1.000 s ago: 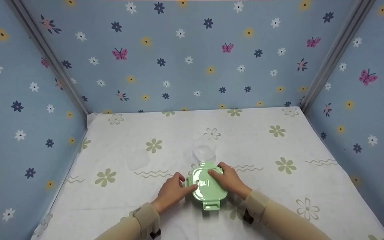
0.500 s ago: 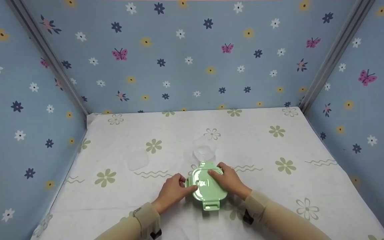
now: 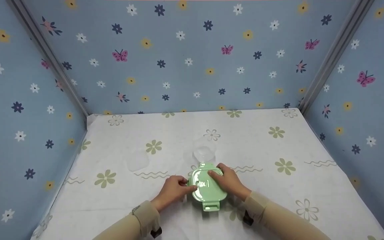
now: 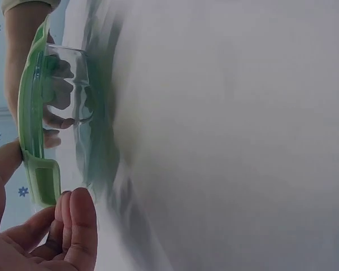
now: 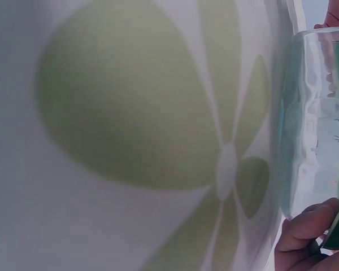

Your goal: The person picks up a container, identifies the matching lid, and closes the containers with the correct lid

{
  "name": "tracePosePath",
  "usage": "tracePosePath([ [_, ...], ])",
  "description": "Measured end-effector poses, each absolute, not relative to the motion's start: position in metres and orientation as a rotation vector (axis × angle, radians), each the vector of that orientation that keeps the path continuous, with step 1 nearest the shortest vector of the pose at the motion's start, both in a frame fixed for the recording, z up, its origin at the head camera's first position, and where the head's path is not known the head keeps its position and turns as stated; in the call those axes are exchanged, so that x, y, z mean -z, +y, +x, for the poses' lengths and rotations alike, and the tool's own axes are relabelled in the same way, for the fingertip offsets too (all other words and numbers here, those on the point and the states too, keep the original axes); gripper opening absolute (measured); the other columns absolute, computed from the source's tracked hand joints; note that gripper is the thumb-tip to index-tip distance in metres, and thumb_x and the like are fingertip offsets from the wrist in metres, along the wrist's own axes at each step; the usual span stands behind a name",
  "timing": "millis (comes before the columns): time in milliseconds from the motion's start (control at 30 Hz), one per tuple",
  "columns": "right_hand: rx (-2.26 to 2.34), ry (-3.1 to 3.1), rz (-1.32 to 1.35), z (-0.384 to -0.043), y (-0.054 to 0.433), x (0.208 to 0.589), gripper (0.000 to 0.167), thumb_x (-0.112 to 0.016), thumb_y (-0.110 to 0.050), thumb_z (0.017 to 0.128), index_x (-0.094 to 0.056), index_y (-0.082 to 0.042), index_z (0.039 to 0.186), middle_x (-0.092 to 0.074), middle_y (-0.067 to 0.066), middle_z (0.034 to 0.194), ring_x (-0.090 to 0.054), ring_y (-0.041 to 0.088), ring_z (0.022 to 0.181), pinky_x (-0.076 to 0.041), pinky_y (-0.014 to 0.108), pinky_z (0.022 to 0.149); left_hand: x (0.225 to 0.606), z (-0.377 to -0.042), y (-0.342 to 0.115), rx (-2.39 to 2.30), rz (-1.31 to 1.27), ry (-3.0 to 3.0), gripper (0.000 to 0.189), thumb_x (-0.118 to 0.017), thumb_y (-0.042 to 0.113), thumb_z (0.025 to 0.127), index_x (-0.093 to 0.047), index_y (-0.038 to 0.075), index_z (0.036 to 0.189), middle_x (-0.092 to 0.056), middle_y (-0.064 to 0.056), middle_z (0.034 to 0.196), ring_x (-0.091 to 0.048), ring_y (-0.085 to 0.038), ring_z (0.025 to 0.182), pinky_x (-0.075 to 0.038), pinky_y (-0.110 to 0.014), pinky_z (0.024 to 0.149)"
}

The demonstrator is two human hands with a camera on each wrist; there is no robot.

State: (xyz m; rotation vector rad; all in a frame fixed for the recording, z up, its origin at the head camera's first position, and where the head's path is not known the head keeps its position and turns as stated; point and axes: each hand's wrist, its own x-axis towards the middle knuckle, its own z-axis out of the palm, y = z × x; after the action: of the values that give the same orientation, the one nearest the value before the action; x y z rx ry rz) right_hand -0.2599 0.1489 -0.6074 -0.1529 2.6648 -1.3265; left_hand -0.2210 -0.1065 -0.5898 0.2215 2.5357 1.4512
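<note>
Holding green-lidded container, left grip, right grip

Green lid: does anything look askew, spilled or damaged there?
I see no spill or damage. The lid sits on the clear box, but its near flap juts outward instead of folding down, so it seems unlatched.

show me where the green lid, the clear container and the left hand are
Green lid (image 3: 208, 192): head view, on its top face.
Clear container (image 5: 311, 118): right wrist view, on its side wall.
Left hand (image 3: 172, 191): head view, back of hand.
</note>
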Motion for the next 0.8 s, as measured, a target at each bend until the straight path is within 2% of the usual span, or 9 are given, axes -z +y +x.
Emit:
tracePosePath([
  [100, 1.321, 2.677, -0.157, -0.260, 0.149, 0.607, 0.037, -0.067, -0.047, 0.105, -0.067, -0.011, 0.113, -0.065, 0.001, 0.088, -0.057, 0.016, 0.078, -0.047, 0.033, 0.071, 0.587, -0.223, -0.106, -1.450, 0.197, 2.499, 0.036, -0.090, 0.035, 0.087, -0.076, 0.002, 0.094, -0.071, -0.001, 0.079, -0.061, -0.011, 0.069, -0.051, -0.027, 0.063],
  [233, 1.341, 2.674, -0.166, -0.260, 0.148, 0.607, 0.036, -0.067, -0.045, 0.106, -0.067, -0.011, 0.113, -0.066, 0.001, 0.090, -0.057, 0.016, 0.079, -0.047, 0.033, 0.072, 0.585, -0.225, -0.105, -1.435, 0.149, 2.482, 0.035, -0.091, 0.032, 0.086, -0.074, 0.002, 0.092, -0.068, 0.001, 0.077, -0.059, -0.011, 0.069, -0.049, -0.025, 0.062],
  [433, 1.416, 2.617, -0.120, -0.260, 0.148, 0.609, 0.033, -0.069, -0.044, 0.105, -0.068, -0.011, 0.112, -0.064, 0.001, 0.089, -0.057, 0.016, 0.079, -0.047, 0.032, 0.072, 0.586, -0.227, -0.104, -1.464, 0.101, 2.448, 0.032, -0.093, 0.028, 0.085, -0.073, 0.003, 0.091, -0.069, 0.000, 0.076, -0.062, -0.011, 0.068, -0.050, -0.024, 0.062],
  [800, 1.510, 2.566, -0.068, -0.261, 0.146, 0.612, 0.028, -0.070, -0.039, 0.105, -0.068, -0.011, 0.111, -0.063, 0.000, 0.088, -0.057, 0.015, 0.077, -0.047, 0.031, 0.071, 0.585, -0.235, -0.109, -1.459, 0.162, 2.403, 0.030, -0.093, 0.027, 0.085, -0.074, 0.004, 0.086, -0.070, 0.001, 0.071, -0.063, -0.011, 0.064, -0.052, -0.024, 0.059],
])
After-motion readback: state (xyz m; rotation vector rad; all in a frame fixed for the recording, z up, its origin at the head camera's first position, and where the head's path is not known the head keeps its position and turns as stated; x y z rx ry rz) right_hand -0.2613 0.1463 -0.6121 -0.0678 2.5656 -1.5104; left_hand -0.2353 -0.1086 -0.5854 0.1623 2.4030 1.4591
